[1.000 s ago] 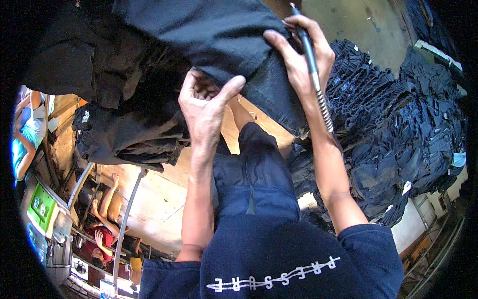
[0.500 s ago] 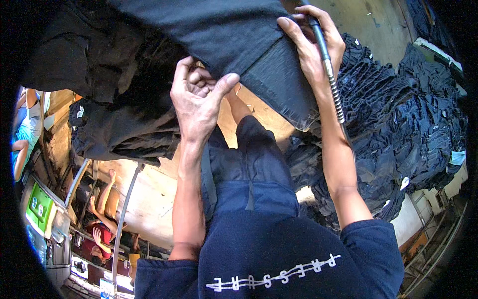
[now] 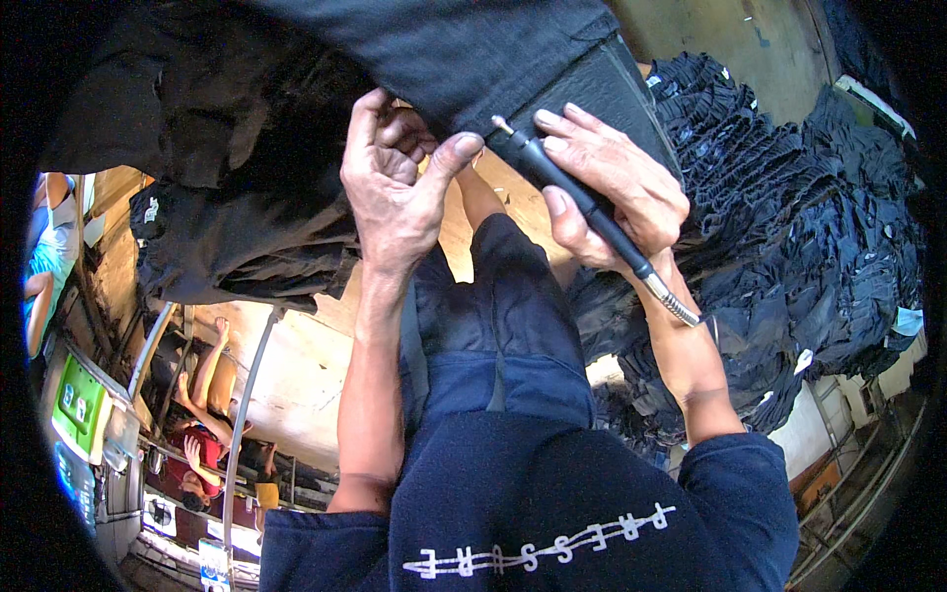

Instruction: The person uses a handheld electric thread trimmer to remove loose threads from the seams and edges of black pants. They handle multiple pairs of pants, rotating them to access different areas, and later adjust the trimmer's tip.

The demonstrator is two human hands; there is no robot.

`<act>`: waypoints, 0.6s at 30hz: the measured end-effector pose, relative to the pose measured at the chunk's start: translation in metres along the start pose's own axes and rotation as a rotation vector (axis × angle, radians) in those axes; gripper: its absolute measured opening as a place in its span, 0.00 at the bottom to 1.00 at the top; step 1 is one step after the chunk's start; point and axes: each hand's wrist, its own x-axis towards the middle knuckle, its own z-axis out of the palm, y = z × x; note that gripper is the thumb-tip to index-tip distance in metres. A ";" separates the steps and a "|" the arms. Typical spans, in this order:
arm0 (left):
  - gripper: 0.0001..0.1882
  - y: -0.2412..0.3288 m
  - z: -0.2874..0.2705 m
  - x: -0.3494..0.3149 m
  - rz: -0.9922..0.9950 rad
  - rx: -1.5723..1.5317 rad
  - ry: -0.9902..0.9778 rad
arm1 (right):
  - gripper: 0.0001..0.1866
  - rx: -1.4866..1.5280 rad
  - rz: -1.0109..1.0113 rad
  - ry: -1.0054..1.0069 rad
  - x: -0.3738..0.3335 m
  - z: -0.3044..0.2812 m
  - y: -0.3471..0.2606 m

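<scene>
A dark blue-black garment point(image 3: 434, 49) lies stretched across the top of the view, with a darker, smooth band point(image 3: 582, 104) along its right end. My left hand point(image 3: 400, 187) is at the garment's lower edge. Its fingers are curled and the thumb lies against the cloth edge, closed on it as far as I can see. My right hand point(image 3: 621, 187) is wrapped round a slim black rotary tool handpiece point(image 3: 567, 187) with a metal spring at its cable end. The handpiece's small metal tip points up and left, over the garment near my left thumb. Whether the tip touches the cloth cannot be told.
A large heap of dark garments point(image 3: 789, 227) is piled at the right. More dark cloth point(image 3: 247, 247) hangs at the left. Beyond it are metal poles point(image 3: 247, 405), a green box point(image 3: 79, 405) and other people, one in a red shirt point(image 3: 192, 459).
My right hand has come down and left from the garment's far right end, swinging the handpiece from upright to slanting up-left. The left hand stays at the edge. The cloth's right end has shifted up.
</scene>
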 end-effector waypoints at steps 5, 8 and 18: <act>0.36 -0.004 -0.001 0.001 0.005 -0.031 -0.009 | 0.14 0.019 0.010 -0.016 -0.001 0.001 -0.001; 0.36 -0.005 -0.002 0.001 0.021 -0.023 -0.014 | 0.14 0.017 0.016 -0.019 -0.001 0.002 -0.001; 0.36 -0.007 -0.002 0.002 0.008 -0.048 -0.018 | 0.14 -0.014 0.010 -0.039 0.000 0.002 -0.002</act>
